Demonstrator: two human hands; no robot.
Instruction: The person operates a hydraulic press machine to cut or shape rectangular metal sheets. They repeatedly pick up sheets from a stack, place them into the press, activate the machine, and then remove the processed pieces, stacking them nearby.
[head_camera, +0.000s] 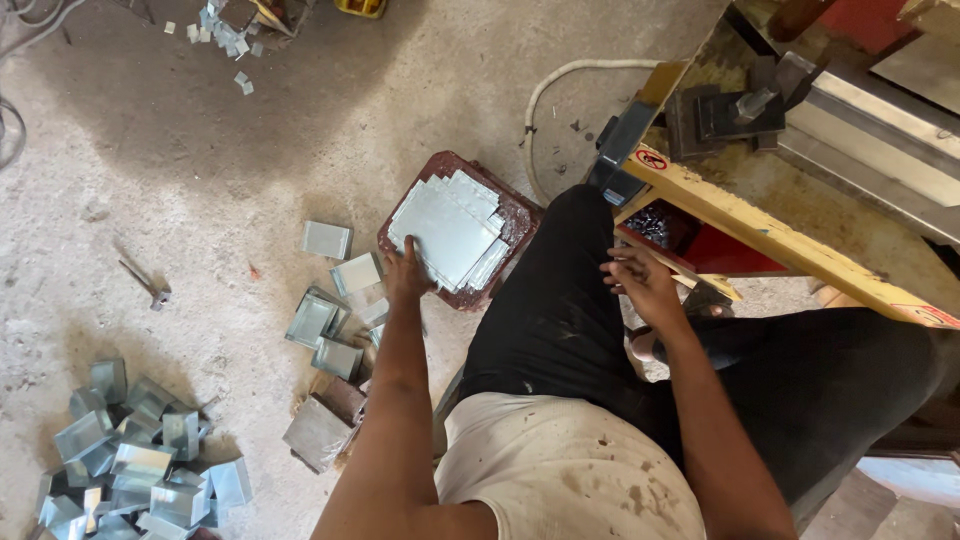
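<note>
Left hand (407, 272) touches flat metal sheets (447, 230) stacked on reddish-brown tray (517, 217).

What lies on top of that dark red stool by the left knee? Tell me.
A fanned stack of flat metal sheets covers the stool; the left hand touches its edge. The seat beneath is hidden.
</note>
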